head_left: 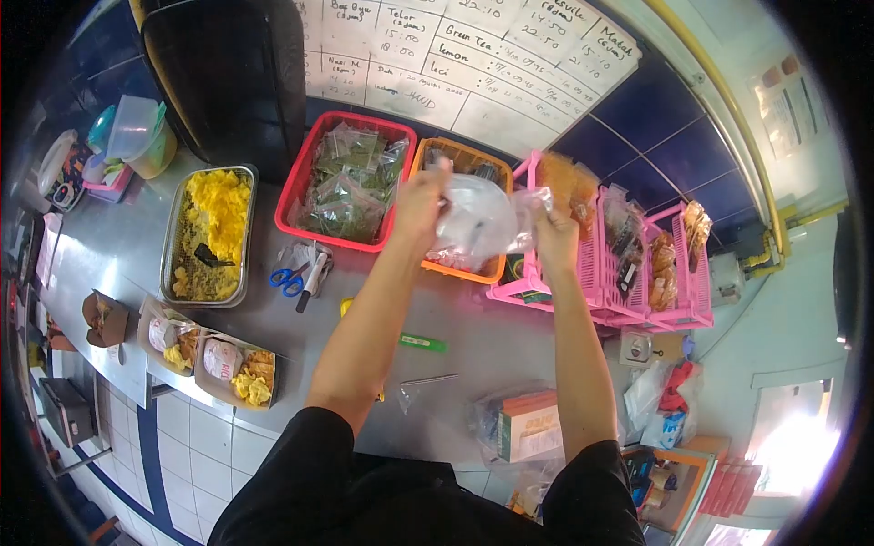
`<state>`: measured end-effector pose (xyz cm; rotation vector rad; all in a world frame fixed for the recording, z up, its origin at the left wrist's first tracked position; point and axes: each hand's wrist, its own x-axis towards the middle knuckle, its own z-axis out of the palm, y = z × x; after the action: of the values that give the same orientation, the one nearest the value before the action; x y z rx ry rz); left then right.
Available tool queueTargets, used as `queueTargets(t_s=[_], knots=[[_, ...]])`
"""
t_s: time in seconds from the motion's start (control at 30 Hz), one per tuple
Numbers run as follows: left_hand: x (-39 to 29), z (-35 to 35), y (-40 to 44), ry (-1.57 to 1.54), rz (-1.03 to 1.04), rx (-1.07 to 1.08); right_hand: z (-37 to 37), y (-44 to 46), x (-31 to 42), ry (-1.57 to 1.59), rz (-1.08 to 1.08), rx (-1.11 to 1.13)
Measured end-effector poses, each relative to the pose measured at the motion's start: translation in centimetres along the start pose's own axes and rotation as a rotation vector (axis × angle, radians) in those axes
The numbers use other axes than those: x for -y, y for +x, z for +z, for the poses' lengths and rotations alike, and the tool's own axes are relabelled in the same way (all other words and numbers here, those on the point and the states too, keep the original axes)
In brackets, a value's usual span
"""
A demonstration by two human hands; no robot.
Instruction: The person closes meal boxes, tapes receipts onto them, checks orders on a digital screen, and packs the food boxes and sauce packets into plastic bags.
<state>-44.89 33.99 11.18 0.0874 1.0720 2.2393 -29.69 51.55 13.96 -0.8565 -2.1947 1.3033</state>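
Note:
Stretched between my two hands is a clear plastic bag (478,218), smeared by motion, with its contents hard to make out. My left hand (423,205) is closed on the bag's left side, and my right hand (555,232) pinches its crinkled right end. The bag hangs over an orange basket (496,264) that holds small dark and reddish packets, partly hidden. Left of it stands a red basket (284,214) full of bagged green leaves (350,187). Close to my right hand are pink racks (592,259) with packets of orange-brown and dark food.
A metal tray of yellow food (218,218) sits at left. Two open meal boxes (246,373) line the front edge. Blue scissors (289,282), a black marker (311,284) and a green strip (423,343) lie on the steel counter (355,400). A whiteboard (410,55) leans behind.

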Motion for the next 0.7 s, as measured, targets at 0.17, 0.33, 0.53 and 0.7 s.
queueTargets(t_s=[0.17, 0.33, 0.53, 0.7], knots=[[0.3, 0.3, 0.8, 0.488, 0.919, -0.164, -3.1, -0.2, 0.1, 0.128, -0.057, -0.305], [9.2, -4.0, 3.1, 1.957, 0.344, 0.216, -7.0, -2.4, 3.5, 0.427, 0.118, -0.273], [5.1, -1.2, 5.3, 1.856, -0.843, 0.769, -14.5, -9.7, 8.7, 0.502, 0.028, -0.226], [4.1, -0.4, 4.4, 1.846, -0.379, 0.784, -19.7, -17.9, 9.9, 0.700, 0.116, -0.168]])
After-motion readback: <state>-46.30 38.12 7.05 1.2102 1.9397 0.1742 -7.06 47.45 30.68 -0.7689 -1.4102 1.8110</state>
